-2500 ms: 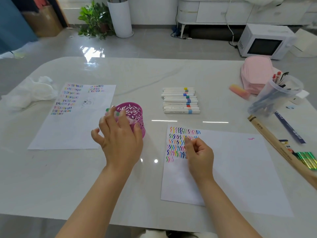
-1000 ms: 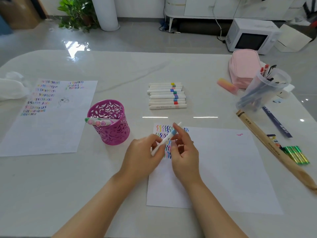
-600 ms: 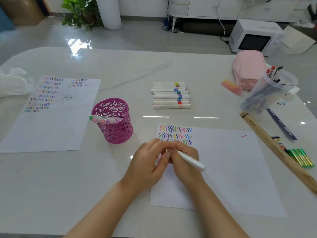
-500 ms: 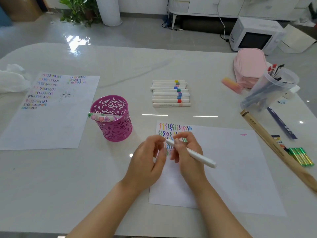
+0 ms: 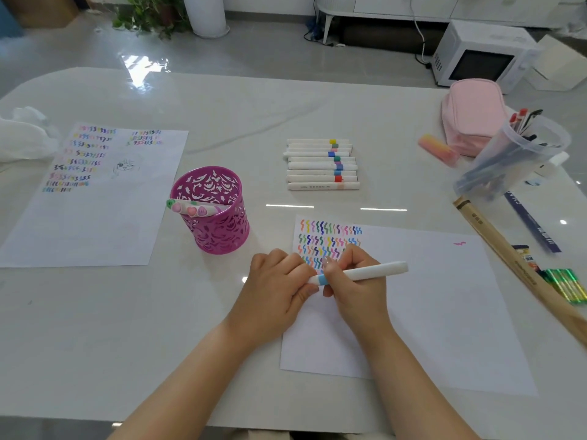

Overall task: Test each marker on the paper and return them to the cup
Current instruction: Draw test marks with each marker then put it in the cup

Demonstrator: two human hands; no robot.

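Head: marker [image 5: 365,271] by paper [image 5: 444,312] edge

Over the paper [image 5: 444,312], toward the tabletop's [image 5: 95,344] near edge, the left hand [image 5: 279,281] pinches the blue-banded end of a white marker [image 5: 374,270] and the right hand [image 5: 352,281] grips its barrel. The pink cup [image 5: 216,223] stands just left of the paper, and a row of markers [image 5: 320,163] lies beyond it.

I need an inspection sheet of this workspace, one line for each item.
Surface: pale glossy table, light reflections.
Job's things: blue-banded marker above the test paper; pink cup holding markers; marker row lying beyond.
Clutter: scribbled sheet, pink pouch, clear pen tub, wooden stick, white cloth.
Hands: left hand and right hand both grip the blue-banded marker.
Cables: white cable on the floor behind.
Surroundings: microwave, potted plant, white cabinet.
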